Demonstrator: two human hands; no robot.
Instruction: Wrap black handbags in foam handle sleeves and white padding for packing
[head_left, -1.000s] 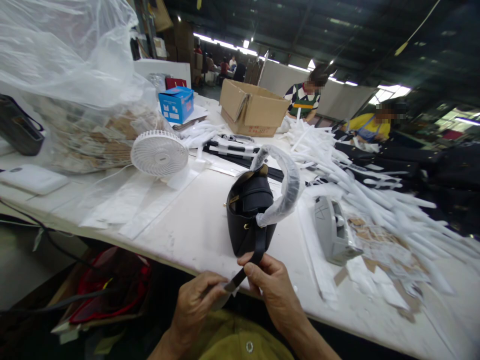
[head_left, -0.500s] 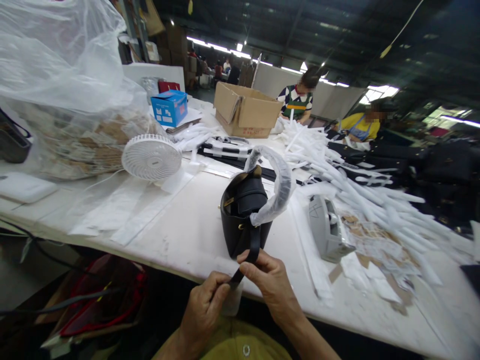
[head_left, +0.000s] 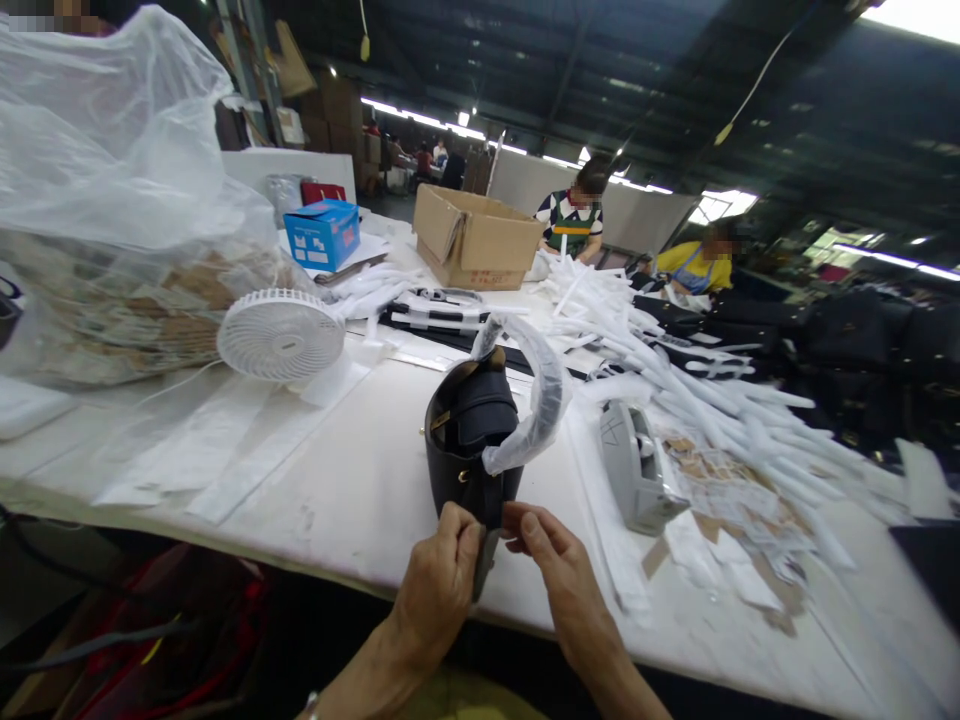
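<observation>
A black bucket-shaped handbag [head_left: 450, 475] stands upright near the table's front edge, its top open. A smaller black pouch [head_left: 487, 400] shows inside it. Clear-looking wrap covers the bag's arched handle [head_left: 544, 400]. From the bag's near side hangs a black strap [head_left: 491, 500]; my left hand [head_left: 439, 575] pinches it between thumb and fingers, close against the bag. My right hand [head_left: 562, 580] is at the strap's right edge with thumb and fingers apart. Its fingertips are partly hidden beside the strap, so I cannot tell how firmly they touch.
To the left are a white fan [head_left: 281, 335] and a big clear plastic bag [head_left: 127, 300]. A grey tape dispenser [head_left: 637, 480] stands right. Behind are a cardboard box [head_left: 480, 245], a blue box [head_left: 322, 235] and heaped white wrapped strips [head_left: 637, 340]. Two people work across the table.
My left hand has moved up and right along the strap, close to the bag. My right hand has let go of the strap and opened beside it. The view has shifted slightly.
</observation>
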